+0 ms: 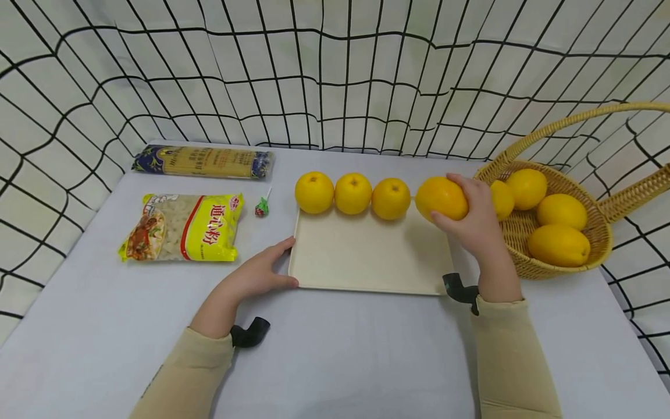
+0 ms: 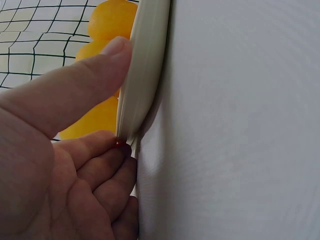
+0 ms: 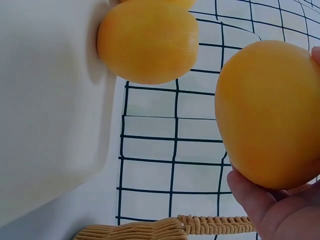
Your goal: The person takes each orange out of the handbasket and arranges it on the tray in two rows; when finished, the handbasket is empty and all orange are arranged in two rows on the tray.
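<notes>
My right hand grips a plump yellow-orange orange, fingers over its far side and thumb beneath. It is held over the back right corner of a cream tray. In the right wrist view the same orange looks smooth and slightly oval. Three oranges stand in a row along the tray's back edge: a left one, a middle one and a right one. My left hand holds the tray's left edge, thumb at the near corner.
A wicker basket with a tall handle stands at the right, holding several more yellow fruits. At the left lie a noodle packet, a yellow food bag and a small lollipop. Black netting surrounds the table.
</notes>
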Demonstrator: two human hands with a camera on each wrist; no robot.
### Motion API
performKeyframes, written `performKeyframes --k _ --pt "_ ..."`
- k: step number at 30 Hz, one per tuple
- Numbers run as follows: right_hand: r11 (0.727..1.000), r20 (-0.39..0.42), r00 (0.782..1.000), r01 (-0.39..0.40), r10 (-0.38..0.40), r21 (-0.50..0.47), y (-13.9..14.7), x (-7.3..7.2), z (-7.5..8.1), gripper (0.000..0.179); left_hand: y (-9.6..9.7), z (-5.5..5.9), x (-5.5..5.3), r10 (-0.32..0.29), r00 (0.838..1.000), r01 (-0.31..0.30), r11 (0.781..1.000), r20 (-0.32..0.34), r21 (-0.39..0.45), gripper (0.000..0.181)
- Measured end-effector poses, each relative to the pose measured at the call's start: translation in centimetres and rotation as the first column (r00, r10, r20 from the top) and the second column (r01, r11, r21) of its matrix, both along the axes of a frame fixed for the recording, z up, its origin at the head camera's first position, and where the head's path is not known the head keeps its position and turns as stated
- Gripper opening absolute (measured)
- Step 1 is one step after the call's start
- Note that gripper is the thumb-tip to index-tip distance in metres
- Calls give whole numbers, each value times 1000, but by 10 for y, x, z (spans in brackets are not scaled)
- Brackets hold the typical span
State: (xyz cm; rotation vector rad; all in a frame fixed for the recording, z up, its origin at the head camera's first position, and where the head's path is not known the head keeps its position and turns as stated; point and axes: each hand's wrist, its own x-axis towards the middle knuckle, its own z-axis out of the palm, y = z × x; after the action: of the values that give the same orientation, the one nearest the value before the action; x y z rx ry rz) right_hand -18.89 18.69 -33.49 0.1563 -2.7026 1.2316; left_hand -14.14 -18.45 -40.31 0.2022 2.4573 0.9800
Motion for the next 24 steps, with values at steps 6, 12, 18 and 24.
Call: performKeyframes --k 6,12,18,24 --pt "999 43 999 17 -15 -31 -2 2 0 75 1 -2 -2 -3 1000 3 1000 -2 -4 87" --pt "999 24 999 42 -42 -28 -3 0 -3 74 1 -2 -2 0 1000 0 1000 3 -7 87" --pt "1000 -57 998 31 -31 2 -2 -4 -9 74 0 -2 -2 -3 1000 3 1000 -2 -11 87" --pt "997 -44 999 15 -12 70 -2 -8 -13 84 0 -2 -2 1 1000 -1 1000 -2 -12 87"
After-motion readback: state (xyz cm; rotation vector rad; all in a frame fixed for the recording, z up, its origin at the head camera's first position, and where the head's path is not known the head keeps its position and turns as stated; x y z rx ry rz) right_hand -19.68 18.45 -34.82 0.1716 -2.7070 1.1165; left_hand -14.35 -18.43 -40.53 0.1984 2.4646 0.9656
